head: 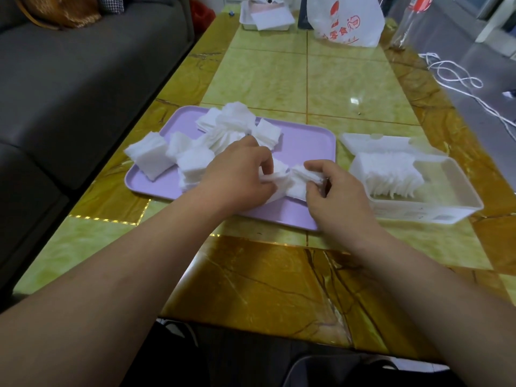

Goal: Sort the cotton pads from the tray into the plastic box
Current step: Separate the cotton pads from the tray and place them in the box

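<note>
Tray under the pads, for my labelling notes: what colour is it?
Lilac tray, seen best in the head view.

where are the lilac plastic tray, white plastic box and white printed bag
lilac plastic tray [307, 146]: head view, bare right part
white plastic box [413, 212]: head view, near wall
white printed bag [346, 18]: head view, front face

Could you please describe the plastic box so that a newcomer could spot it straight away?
On the yellow marbled table, look just right of the lilac tray. The plastic box is white and rectangular, its lid flipped open behind, with a row of cotton pads standing on edge inside; the other white container sits far off at the table's end.
</note>
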Available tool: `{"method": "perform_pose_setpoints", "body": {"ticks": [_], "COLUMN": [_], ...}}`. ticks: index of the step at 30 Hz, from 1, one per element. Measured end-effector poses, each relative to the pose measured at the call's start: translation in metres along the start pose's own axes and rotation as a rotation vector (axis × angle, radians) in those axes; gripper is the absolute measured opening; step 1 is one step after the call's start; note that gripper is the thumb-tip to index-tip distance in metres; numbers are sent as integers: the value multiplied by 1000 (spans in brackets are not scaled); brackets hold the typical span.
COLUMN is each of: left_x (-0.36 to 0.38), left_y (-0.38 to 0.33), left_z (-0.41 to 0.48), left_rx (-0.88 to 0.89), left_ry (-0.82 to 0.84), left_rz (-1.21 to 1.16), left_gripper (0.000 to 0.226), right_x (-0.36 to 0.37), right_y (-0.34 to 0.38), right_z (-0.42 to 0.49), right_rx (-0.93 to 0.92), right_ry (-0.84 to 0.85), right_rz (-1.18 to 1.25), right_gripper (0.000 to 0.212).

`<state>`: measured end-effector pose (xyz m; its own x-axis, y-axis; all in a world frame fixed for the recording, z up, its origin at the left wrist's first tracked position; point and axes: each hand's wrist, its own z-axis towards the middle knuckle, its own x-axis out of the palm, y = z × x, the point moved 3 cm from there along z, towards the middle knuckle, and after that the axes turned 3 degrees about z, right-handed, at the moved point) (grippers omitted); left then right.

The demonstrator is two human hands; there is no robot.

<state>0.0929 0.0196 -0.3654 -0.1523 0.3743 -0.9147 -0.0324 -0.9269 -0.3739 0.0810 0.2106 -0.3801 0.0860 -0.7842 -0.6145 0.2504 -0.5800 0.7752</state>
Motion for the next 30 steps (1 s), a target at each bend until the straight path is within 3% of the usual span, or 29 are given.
{"method": "perform_pose_setpoints", "body": {"ticks": [4,8,13,17,20,24,30], "left_x": [-8,-21,-14,-17,-12,-8,-10], "left_y": [1,3,-1,-6,-8,-6,-8], "left_z": [-2,-8,-16,-16,-17,-15,-15], "left_rx": [13,-25,-38,-36,-73,-107,-126], "left_ry": [-45,-92,51,141,181,116,175], "left_rz": [-63,-353,-555,-761,-814,-749,-783], "left_gripper": [11,19,46,44,36,29,37], "right_x": [-1,-4,-6,-9,-7,0,0], "right_y": [-1,-5,-8,-6,-3,0,-4], "right_z": [1,3,5,8,7,4,6], "right_rx": [6,35,113,145,184,180,186], "right_ry": [10,-2,-47,-85,-42,77,100], "right_rz": [8,65,226,405,527,553,540], "right_gripper": [40,41,39,36,38,36,45]}}
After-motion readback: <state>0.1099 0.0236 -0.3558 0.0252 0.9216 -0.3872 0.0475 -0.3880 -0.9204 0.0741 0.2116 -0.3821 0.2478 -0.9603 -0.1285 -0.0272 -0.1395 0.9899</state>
